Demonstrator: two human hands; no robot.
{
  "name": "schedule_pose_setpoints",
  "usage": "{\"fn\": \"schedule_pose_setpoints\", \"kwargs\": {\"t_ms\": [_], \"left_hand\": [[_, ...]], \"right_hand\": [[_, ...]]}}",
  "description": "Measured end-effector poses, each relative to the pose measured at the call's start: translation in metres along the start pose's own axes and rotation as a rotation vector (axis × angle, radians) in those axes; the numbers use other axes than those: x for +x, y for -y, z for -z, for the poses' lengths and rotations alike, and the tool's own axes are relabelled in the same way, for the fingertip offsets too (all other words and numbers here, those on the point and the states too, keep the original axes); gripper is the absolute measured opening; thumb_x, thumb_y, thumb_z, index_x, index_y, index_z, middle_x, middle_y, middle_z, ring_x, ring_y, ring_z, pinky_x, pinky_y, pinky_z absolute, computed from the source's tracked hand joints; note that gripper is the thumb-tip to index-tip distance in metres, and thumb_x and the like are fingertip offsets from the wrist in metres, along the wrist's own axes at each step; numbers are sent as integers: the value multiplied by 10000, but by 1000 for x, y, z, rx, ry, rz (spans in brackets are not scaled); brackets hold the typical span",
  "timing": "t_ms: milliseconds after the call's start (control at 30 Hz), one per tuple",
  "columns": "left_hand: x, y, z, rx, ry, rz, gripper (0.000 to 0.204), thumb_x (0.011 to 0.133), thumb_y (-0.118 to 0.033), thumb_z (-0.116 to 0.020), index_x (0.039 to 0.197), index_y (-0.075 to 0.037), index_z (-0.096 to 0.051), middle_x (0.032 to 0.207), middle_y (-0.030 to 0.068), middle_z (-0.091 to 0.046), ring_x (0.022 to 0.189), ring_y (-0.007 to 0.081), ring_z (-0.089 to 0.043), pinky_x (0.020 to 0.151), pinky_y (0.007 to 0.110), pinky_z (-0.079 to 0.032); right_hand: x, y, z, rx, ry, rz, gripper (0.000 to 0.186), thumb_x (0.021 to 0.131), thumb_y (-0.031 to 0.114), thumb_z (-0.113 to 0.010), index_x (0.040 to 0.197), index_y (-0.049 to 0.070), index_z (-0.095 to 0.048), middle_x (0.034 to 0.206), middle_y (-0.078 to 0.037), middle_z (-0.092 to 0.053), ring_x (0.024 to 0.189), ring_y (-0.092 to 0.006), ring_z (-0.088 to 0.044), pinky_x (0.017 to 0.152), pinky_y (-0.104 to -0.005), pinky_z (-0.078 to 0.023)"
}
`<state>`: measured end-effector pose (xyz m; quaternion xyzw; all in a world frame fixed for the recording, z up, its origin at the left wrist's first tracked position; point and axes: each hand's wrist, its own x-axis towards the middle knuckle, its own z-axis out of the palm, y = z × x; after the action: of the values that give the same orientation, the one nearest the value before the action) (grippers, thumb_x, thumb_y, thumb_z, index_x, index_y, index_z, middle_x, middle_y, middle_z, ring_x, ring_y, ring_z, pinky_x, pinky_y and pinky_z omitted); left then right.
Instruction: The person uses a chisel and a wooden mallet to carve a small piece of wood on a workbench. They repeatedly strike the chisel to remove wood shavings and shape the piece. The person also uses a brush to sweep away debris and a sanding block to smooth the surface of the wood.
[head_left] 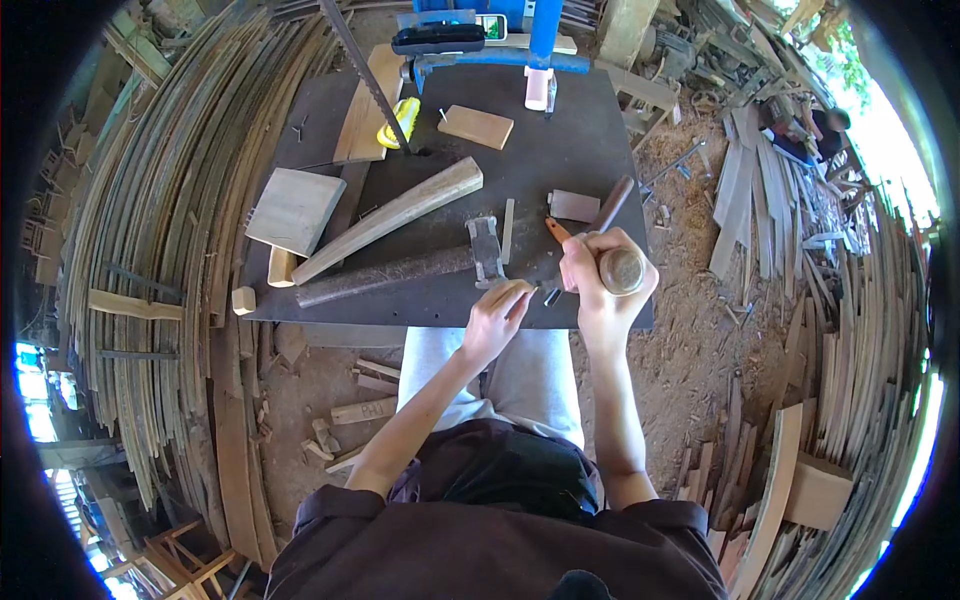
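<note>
My left hand (490,325) has its fingers closed at the table's front edge, beside a sledgehammer head (486,250); what they hold is unclear. My right hand (606,295) grips a round-ended wooden handle (621,268), seen end-on, over the table's right front. A short dark metal piece (551,297) lies between my hands. Behind my right hand are an orange-brown handle (558,229), a dark rod (614,201) and a small grey-brown block (574,206). A thin wooden strip (507,230) and a long tapered timber (395,215) lie left of these.
The dark table (570,140) carries boards (475,126), a square block (294,211), a yellow object (398,123), an upright blade (368,80) and blue metal fittings (543,40). Timber stacks (160,230) flank me on both sides. Another person (830,135) is at the far right.
</note>
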<state>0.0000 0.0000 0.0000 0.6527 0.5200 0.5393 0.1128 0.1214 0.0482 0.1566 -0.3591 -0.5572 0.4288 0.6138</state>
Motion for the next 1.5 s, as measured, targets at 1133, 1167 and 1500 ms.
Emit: {"fn": "schedule_pose_setpoints", "kwargs": {"t_ms": [1133, 1167, 1500], "left_hand": [[1, 1, 7, -33, -9, 106, 132, 816, 30, -699, 939, -11, -677, 939, 110, -703, 832, 258, -695, 727, 314, -550], [1, 2, 8, -25, 3, 102, 132, 815, 25, -702, 939, -12, -678, 940, 109, -704, 834, 258, -696, 727, 312, -550], [11, -7, 14, 38, 171, 12, 126, 822, -44, -712, 926, -16, -646, 930, 99, -682, 824, 296, -682, 705, 356, -564]], "right_hand": [[-6, -14, -8, 34, -90, -59, 140, 809, -13, -686, 696, 10, -606, 584, 24, -573, 537, -29, -511, 497, -207, -376], [-6, -12, -9, 54, -99, -88, 145, 810, -12, -685, 692, 10, -603, 582, 24, -573, 534, -29, -508, 497, -207, -374], [-7, -17, -8, -13, -100, -53, 170, 805, 8, -692, 672, 16, -586, 573, 23, -568, 531, -20, -490, 491, -211, -363]]}}
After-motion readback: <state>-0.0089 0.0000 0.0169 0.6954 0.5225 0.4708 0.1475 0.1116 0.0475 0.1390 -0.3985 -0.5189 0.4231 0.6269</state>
